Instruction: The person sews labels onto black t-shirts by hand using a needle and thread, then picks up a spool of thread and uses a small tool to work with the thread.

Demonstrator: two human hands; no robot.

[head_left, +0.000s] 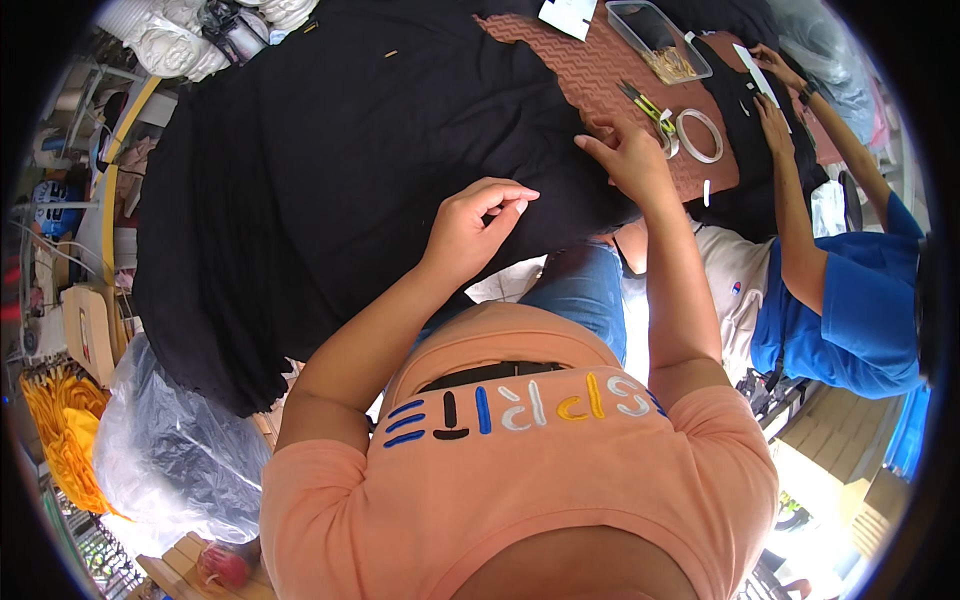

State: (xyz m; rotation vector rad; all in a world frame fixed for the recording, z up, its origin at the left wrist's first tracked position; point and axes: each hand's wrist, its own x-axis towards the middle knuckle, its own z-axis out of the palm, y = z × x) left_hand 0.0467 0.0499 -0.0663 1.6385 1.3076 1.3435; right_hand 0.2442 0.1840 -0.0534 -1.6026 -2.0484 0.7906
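A large black cloth [330, 150] spreads over the table in front of me and hangs down at the left. Over its near right part is my left hand [470, 228], thumb and forefinger drawn together in a pinch; whatever lies between the tips is too small to make out. My right hand [632, 165] hovers at the cloth's right edge, its thumb held apart from the bent fingers, with no object visible in it. Just beyond it lie yellow-green thread snips [648, 106] and a roll of clear tape [699, 136].
A clear plastic box [668, 62] with small tan pieces stands on the brown patterned table cover [545, 50]. On the right, a co-worker in a blue shirt [840, 300] handles a white strip [757, 75] over black cloth. Plastic-wrapped bundles [170, 430] sit at lower left.
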